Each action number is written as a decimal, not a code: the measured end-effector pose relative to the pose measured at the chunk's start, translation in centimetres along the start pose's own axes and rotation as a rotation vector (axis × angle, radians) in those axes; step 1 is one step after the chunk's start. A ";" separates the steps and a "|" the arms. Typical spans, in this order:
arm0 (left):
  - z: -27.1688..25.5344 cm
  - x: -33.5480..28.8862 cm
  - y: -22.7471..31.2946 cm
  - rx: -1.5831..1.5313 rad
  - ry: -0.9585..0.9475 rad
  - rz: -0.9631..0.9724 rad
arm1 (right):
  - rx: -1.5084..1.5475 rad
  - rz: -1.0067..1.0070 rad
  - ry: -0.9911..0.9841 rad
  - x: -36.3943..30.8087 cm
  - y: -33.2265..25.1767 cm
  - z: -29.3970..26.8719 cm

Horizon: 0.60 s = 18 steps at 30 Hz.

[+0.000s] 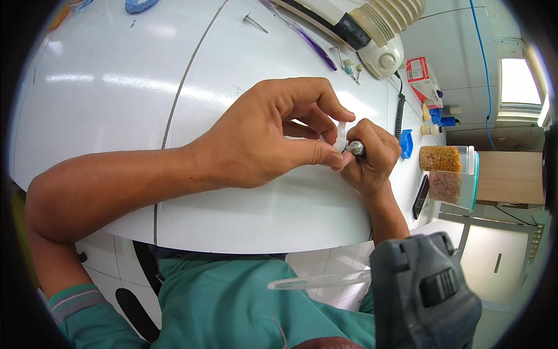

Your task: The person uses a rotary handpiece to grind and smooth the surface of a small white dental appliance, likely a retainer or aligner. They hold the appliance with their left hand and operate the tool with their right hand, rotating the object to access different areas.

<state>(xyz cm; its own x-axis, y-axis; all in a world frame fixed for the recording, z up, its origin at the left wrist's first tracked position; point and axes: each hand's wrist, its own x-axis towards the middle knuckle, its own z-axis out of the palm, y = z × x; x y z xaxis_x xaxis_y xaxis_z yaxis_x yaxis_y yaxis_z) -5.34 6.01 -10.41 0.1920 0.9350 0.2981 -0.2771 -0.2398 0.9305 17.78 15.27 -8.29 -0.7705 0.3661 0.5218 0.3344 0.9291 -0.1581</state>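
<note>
Glossy white worktop (261,218); above it the left hand (250,136) pinches a small white piece (341,135) (probably light, stiff, kinda chippy, so edges only) just beside the silver handpiece (356,148) the right hand (375,157) grips.

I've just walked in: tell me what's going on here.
A person works at a white table. The left hand pinches a small white piece, and the right hand grips a silver-ended tool close by; whether tool and piece touch is unclear. A slim purple tool lies farther back.
</note>
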 end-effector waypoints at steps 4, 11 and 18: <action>0.0 -0.1 0.0 0.009 0.002 0.004 | -0.005 0.003 -0.005 0.0 0.0 0.0; 0.1 0.0 -0.1 0.003 0.006 0.012 | -0.014 -0.004 -0.004 0.2 -0.1 -0.2; 0.1 0.1 0.0 0.019 0.000 0.004 | -0.018 -0.007 -0.003 0.2 0.0 -0.2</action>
<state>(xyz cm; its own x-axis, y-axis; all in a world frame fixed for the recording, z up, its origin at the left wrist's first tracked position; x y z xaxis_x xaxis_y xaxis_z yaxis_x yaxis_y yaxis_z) -5.27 6.04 -10.40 0.1907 0.9341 0.3019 -0.2603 -0.2485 0.9330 17.75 15.28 -8.02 -0.7747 0.3600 0.5199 0.3391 0.9304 -0.1391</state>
